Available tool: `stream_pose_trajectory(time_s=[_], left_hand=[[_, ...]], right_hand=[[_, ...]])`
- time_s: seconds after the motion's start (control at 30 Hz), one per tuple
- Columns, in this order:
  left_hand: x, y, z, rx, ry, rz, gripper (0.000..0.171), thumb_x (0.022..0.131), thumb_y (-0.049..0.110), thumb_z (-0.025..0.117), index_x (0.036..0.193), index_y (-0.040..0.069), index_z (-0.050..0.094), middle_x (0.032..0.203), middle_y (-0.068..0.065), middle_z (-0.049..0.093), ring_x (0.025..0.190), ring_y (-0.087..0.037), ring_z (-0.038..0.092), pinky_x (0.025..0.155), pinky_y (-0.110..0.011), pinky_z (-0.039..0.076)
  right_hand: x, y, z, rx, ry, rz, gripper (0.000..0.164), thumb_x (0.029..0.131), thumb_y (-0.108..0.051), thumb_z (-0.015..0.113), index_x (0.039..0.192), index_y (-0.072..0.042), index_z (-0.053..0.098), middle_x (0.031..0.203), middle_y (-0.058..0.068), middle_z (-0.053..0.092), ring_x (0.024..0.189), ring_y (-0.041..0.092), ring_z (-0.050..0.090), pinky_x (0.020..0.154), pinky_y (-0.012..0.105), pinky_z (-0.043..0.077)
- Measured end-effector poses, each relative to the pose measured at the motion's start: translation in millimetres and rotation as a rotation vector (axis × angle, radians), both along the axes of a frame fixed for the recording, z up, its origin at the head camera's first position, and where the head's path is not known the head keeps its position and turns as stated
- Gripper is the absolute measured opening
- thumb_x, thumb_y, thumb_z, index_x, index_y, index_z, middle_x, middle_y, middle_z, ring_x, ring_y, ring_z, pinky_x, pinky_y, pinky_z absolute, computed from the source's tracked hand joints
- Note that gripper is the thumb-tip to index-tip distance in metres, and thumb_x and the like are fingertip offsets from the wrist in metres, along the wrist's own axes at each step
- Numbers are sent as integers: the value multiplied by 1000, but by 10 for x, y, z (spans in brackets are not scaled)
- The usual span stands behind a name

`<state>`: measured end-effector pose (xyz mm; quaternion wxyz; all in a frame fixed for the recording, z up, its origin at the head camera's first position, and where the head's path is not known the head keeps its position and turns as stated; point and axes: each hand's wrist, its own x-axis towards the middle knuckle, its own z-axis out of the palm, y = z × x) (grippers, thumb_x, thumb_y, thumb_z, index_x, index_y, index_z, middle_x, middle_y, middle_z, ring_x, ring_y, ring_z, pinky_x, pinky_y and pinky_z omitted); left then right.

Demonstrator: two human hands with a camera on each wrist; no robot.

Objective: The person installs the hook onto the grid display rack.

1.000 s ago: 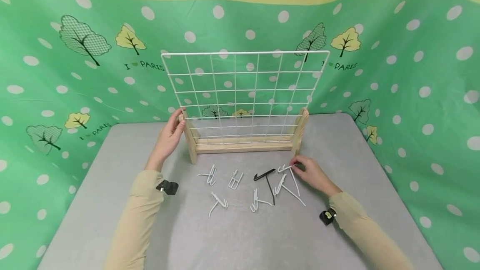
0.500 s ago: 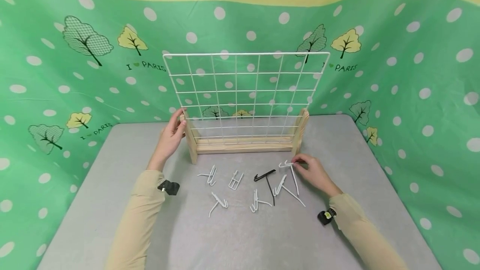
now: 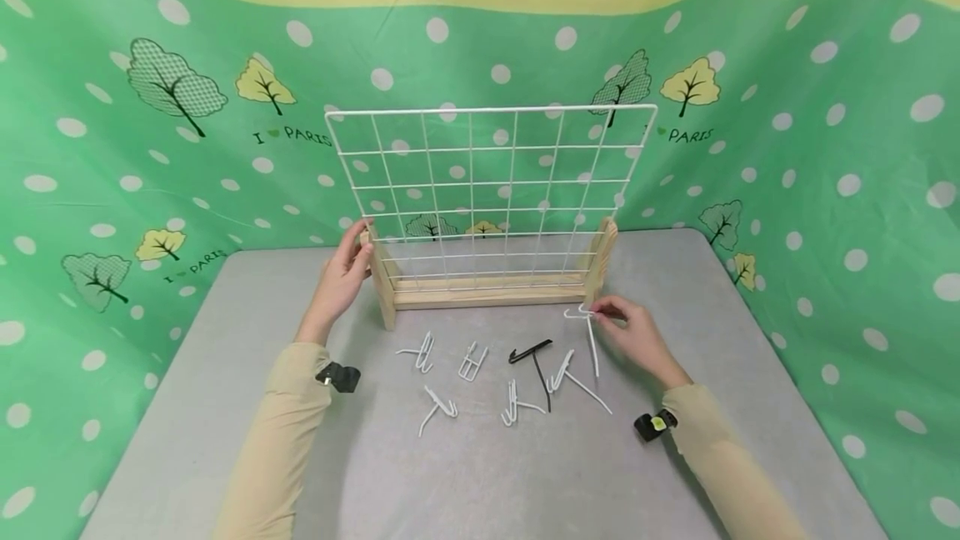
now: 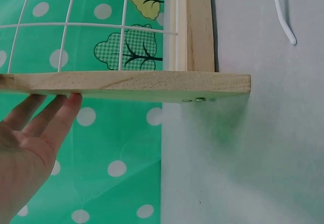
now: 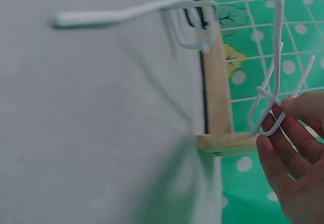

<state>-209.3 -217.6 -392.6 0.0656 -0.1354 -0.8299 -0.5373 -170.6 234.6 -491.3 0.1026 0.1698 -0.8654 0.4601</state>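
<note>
A white wire grid panel point(image 3: 492, 182) stands upright in a wooden base point(image 3: 480, 298). My left hand point(image 3: 341, 282) is at its left wooden side post point(image 3: 380, 286); in the left wrist view, fairly straight fingertips point(image 4: 75, 100) touch the post's outer face. Just in front of the right side post point(image 3: 597, 265), my right hand point(image 3: 633, 336) pinches a white wire display hook point(image 3: 592, 344) between thumb and fingers. The right wrist view shows the raised hook point(image 5: 278, 47) by its bent double-wire end, its long prong pointing away from the fingers.
On the grey table point(image 3: 480, 482) lie a black hook point(image 3: 537, 365) and several white hooks, among them a long one point(image 3: 577, 382), a short one point(image 3: 513, 402) and a small bent-wire piece point(image 3: 472, 362). A green dotted curtain point(image 3: 847, 232) surrounds the table.
My right hand has lifted the white hook and moved it slightly away from me and to the right, toward the right post. The left hand stays at the left post.
</note>
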Motion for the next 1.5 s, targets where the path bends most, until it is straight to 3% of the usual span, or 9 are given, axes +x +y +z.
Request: stream_pose_trajectory(time_s=[0.1,0.2,0.33,0.43,0.77,1.0,1.5], left_hand=[[-7,-1,-3,6,-1,-2,47,105,12,41,150,7,30,142,-35,34,123,-48,44,91,-57,47],[-11,-2,-9,4,-4,-7,47,105,12,40,151,7,29,143,-35,34,124,-48,44,91,-56,48],[-15,-1,-13,7,-9,-9,47,105,12,40,151,8,30,143,-35,34,124,-48,43,91,-56,48],[-20,0,-15,6,-9,-10,47,105,12,40,151,8,29,143,-34,34,125,-48,43,91,-56,48],[-38,-10,-8,31,-2,-21,47,105,11,41,150,7,30,143,-34,35,124,-48,43,91,-56,47],[-29,-15,-3,29,5,-20,46,104,9,41,150,6,31,143,-34,35,125,-47,43,91,-56,47],[-5,-2,4,20,-2,-7,47,105,9,41,150,6,30,142,-34,36,125,-46,44,91,-56,47]], right_hand=[[-35,19,92,-13,42,-2,12,86,12,64,97,7,66,93,17,67,88,29,63,82,24,52],[-3,-19,290,-29,73,-7,12,85,16,62,96,12,64,92,23,66,87,30,63,81,18,50],[68,-84,550,-32,71,-16,12,85,18,60,97,16,62,92,27,65,86,31,62,81,16,48],[81,-98,646,-22,53,-29,13,86,17,59,98,16,62,93,27,65,87,31,61,81,18,49],[-1,-94,783,-83,60,-47,14,85,18,58,99,15,62,95,27,65,89,11,58,80,13,47],[-26,-109,882,-115,54,-66,13,88,13,60,101,15,62,96,27,65,88,13,60,76,12,47],[-34,-134,1053,-265,66,-90,15,89,14,59,103,20,57,99,34,61,86,3,59,75,12,50]])
